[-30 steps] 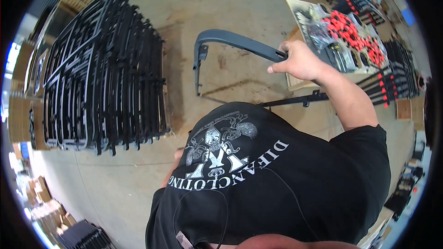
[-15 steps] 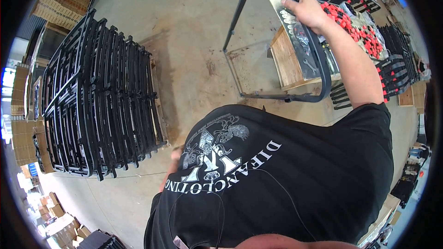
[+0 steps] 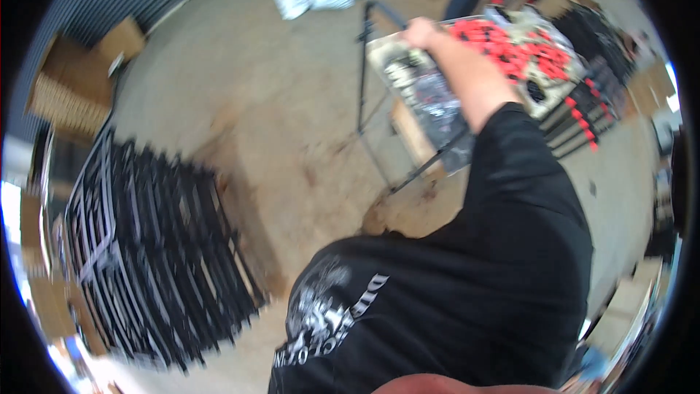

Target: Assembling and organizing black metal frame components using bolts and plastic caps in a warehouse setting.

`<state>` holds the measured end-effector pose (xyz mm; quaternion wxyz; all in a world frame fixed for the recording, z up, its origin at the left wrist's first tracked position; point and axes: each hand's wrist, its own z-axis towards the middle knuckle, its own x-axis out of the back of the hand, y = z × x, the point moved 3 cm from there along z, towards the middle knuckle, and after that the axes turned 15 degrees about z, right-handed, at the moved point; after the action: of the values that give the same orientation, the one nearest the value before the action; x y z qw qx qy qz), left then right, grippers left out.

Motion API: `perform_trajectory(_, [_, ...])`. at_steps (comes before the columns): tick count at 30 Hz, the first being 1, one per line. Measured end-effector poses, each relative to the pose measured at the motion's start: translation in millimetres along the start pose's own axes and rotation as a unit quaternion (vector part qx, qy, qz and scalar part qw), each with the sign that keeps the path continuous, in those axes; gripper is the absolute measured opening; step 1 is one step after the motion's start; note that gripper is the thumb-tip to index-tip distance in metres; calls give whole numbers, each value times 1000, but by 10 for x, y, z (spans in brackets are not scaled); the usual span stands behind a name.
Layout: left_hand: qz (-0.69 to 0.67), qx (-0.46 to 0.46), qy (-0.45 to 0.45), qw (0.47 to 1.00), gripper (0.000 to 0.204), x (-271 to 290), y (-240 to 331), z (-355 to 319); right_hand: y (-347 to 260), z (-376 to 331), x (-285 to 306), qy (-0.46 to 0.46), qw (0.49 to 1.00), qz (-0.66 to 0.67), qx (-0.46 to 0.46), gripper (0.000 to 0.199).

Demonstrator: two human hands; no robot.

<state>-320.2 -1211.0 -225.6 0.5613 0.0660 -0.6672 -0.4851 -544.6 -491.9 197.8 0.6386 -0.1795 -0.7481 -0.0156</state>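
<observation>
Head view, heavy motion blur, so read this loosely. Your right hand [image 3: 421,31] is stretched out ahead and to the right, clenched around the top of a black metal frame [image 3: 362,66]; the exact finger wrap is smeared, but the fist sits on the bar. The frame stands roughly upright, its long leg running down toward the concrete floor [image 3: 277,95] and a lower bar angling out near the wooden crate [image 3: 415,142], which it crosses in front of; I cannot tell if they touch. Your left hand is not visible, hidden under your black shirt [image 3: 452,292], so its state is unknown. To your left, a big stack of black frames [image 3: 153,248] sits well apart from the one you hold. Beyond your hand, a tray of red-capped parts [image 3: 525,47] lies on the work surface, with more black pieces with red tips [image 3: 583,120] beside it. Progress, as a judgement: one frame is lifted and in hand near the parts station, not set down and not on the stack; nothing visible shows red parts fitted to it yet, so most of the handling looks undone.
</observation>
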Motion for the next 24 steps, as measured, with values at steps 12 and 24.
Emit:
perform_trajectory(12, [32, -32, -86, 995, 55, -137, 620, 2284, 25, -198, 11, 126, 967, 207, -78, 46])
perform_trajectory(24, [121, 122, -183, 968, 53, 102, 28, 1810, 619, -130, 35, 161, 960, 214, -81, 56])
